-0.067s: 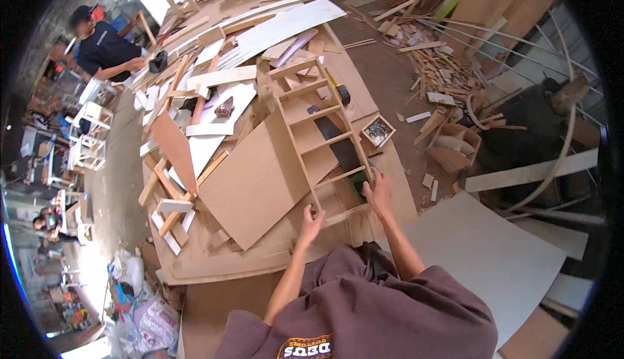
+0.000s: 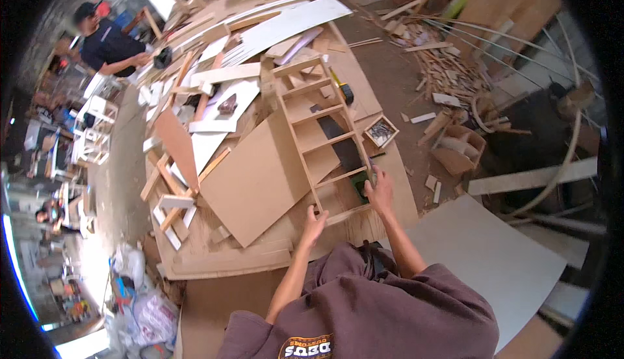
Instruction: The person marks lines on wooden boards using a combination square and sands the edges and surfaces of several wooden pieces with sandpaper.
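A ladder-like wooden frame (image 2: 330,144) with several crossbars lies lengthwise on the workbench, its near end close to me. My left hand (image 2: 314,224) grips the near left corner, fingers curled around the wood. On the opposite rail, near the same end, my right hand (image 2: 379,192) has its fingers closed over the edge. Through the frame's openings show a dark flat strip (image 2: 339,139) and a green object (image 2: 358,186), partly hidden by the frame and my right hand. A brown board (image 2: 255,183) lies against the frame's left side.
Right of the frame sit a small box of metal fasteners (image 2: 380,131) and a black-and-yellow tape measure (image 2: 348,93). Wood offcuts and white boards (image 2: 305,22) cover the bench's far part. Another person (image 2: 110,47) stands at the far left. Scrap wood (image 2: 448,66) lies on the floor at right.
The whole view has shifted slightly. Both hands keep their hold at the frame's near end, and the frame stays in place on the bench.
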`<act>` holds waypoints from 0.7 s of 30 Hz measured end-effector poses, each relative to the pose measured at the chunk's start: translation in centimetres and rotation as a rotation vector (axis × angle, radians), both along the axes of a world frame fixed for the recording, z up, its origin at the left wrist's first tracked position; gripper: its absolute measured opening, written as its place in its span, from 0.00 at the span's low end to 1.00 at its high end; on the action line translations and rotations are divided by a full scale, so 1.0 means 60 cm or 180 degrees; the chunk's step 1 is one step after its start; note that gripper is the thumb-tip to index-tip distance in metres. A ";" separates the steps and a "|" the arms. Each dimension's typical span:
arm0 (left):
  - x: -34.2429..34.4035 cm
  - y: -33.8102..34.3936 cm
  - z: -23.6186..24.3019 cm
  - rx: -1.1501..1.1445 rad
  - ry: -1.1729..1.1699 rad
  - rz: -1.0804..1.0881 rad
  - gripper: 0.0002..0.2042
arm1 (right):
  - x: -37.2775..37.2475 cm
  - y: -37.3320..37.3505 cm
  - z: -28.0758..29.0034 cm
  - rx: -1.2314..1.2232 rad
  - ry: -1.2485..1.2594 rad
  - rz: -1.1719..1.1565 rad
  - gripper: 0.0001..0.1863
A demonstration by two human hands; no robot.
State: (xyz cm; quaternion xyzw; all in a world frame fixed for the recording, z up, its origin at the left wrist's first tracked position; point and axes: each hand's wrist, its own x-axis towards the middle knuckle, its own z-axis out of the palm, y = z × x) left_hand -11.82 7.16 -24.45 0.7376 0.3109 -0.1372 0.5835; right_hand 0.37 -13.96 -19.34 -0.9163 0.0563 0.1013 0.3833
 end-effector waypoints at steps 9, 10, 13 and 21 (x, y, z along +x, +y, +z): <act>-0.124 0.022 0.025 0.0310 -0.0320 0.1129 0.23 | 0.033 0.033 0.054 -0.0196 -0.1545 0.1460 0.27; -0.171 0.043 0.015 0.0218 -0.0257 0.1537 0.23 | 0.025 0.048 0.065 -0.0054 -0.1428 0.1756 0.26; -0.252 0.073 0.035 0.0115 -0.0158 0.2540 0.21 | -0.002 0.089 0.054 0.0320 -0.1305 0.2470 0.26; -0.318 0.084 0.003 0.0061 -0.0253 0.3766 0.22 | -0.115 0.209 0.025 0.0352 -0.0413 0.3983 0.24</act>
